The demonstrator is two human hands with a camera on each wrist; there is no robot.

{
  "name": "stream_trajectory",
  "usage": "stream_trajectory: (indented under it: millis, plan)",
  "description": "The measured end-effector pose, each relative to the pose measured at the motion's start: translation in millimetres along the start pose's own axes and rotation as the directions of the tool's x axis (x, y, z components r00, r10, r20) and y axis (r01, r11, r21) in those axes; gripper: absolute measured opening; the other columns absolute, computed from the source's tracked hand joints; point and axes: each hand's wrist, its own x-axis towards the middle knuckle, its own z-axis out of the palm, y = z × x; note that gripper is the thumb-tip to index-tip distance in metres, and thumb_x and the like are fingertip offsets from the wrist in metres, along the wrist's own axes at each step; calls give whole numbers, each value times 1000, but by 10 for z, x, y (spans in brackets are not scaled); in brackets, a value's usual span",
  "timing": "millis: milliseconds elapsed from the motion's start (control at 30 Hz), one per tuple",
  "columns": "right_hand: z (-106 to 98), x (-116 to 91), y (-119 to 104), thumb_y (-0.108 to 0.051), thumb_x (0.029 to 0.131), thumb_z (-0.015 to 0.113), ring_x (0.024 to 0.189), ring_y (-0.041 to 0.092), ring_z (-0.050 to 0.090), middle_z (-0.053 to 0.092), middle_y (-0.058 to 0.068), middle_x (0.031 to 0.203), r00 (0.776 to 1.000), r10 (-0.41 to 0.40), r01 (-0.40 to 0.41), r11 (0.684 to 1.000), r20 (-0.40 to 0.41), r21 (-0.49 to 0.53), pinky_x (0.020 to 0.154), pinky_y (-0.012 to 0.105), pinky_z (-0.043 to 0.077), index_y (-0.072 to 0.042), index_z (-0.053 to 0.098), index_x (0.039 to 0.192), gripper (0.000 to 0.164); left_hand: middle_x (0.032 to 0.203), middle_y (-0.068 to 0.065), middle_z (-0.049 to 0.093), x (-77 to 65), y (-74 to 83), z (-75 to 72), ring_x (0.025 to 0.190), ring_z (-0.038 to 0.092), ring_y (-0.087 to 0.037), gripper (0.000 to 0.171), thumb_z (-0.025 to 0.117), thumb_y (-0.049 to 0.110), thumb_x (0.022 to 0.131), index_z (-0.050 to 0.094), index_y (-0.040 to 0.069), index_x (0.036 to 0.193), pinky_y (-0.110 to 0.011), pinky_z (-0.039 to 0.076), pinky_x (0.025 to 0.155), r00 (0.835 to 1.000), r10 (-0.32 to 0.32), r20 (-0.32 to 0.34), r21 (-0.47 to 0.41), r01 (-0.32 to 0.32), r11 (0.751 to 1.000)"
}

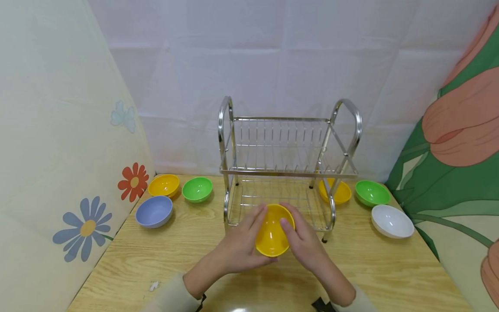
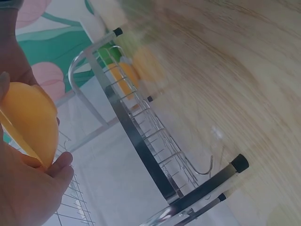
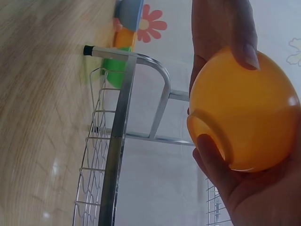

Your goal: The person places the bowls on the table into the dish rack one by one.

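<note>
A yellow bowl (image 1: 273, 232) is held between both hands in front of the rack, its hollow side facing the head camera. My left hand (image 1: 242, 247) grips its left side, fingers along the wall and thumb near the lower rim. From the other side my right hand (image 1: 306, 242) holds it, the thumb over the rim and the fingers behind. The right wrist view shows the bowl's rounded outside (image 3: 249, 108) and its foot ring, with fingertips against it. Behind the hands stands a two-tier metal dish rack (image 1: 288, 173).
On the left of the wooden table (image 1: 187, 255) are a yellow bowl (image 1: 164, 185), a green bowl (image 1: 197, 190) and a blue bowl (image 1: 154, 212). On the right are another yellow bowl (image 1: 340, 193), a green bowl (image 1: 372, 193) and a white bowl (image 1: 392, 222). Fabric walls enclose the table.
</note>
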Motion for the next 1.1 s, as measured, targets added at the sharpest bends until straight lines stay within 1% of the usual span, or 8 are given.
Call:
stream_trajectory:
  millis: [133, 300, 433, 633, 733, 900, 967, 1100]
  plan:
    - [12, -7, -26, -28, 109, 44, 122, 29, 61, 56, 14, 143, 1000, -18, 16, 995, -15, -100, 95, 47, 56, -4, 44, 149, 47, 169, -11, 14, 1, 18, 9, 147, 38, -30, 119, 75, 65, 80, 12, 7, 163, -46, 45, 110, 1000, -15, 17, -13, 15, 1000]
    - [20, -12, -58, -28, 109, 45, 117, 24, 64, 60, 10, 138, 998, -49, 42, 980, -33, -197, 94, 45, 57, -7, 49, 146, 42, 169, -10, 17, 7, 28, 27, 147, 38, -28, 121, 77, 64, 78, 11, 8, 163, -44, 45, 111, 999, -27, 31, -14, 28, 1000]
    - [20, -16, -78, -26, 109, 45, 117, 25, 65, 61, 10, 137, 996, -77, 61, 962, -50, -267, 94, 46, 57, -7, 51, 144, 41, 168, -10, 18, 15, 38, 41, 147, 37, -28, 122, 77, 65, 77, 11, 9, 163, -44, 44, 111, 999, -32, 31, -22, 33, 999]
    - [11, -13, -88, -26, 108, 46, 114, 26, 66, 63, 9, 135, 990, -132, 102, 924, -55, -369, 92, 49, 58, -9, 54, 142, 38, 169, -9, 16, 8, 47, 39, 149, 34, -28, 124, 73, 71, 78, 7, 11, 164, -45, 39, 115, 998, -41, 50, -40, 43, 998]
    - [1, -9, -84, -26, 108, 46, 110, 27, 67, 63, 10, 134, 987, -149, 113, 906, -56, -409, 87, 48, 59, -7, 53, 142, 40, 169, -9, 14, 2, 61, 1, 149, 34, -31, 124, 69, 75, 78, 3, 14, 164, -48, 37, 116, 997, -56, 60, -44, 59, 997]
    - [-28, 11, -77, -26, 107, 49, 103, 27, 69, 65, 11, 132, 982, -177, 128, 885, -70, -448, 83, 47, 60, -6, 54, 141, 41, 169, -10, 18, 2, 42, -99, 149, 34, -31, 119, 64, 76, 82, 4, 15, 164, -49, 38, 116, 998, -57, 36, -13, 57, 998]
    - [-40, 21, -76, -27, 106, 49, 105, 28, 69, 65, 11, 132, 981, -179, 128, 883, -72, -452, 84, 48, 60, -6, 54, 141, 40, 169, -8, 18, -2, 16, -137, 149, 34, -29, 115, 62, 75, 84, 8, 13, 164, -48, 39, 115, 998, -59, 25, -3, 59, 998]
    - [-58, 38, -69, -28, 107, 49, 108, 30, 68, 64, 12, 133, 984, -166, 117, 882, -68, -457, 88, 50, 59, -6, 54, 140, 41, 169, -5, 17, -23, -43, -211, 149, 33, -28, 107, 58, 72, 89, 5, 19, 165, -49, 39, 115, 994, -105, 25, -1, 105, 994]
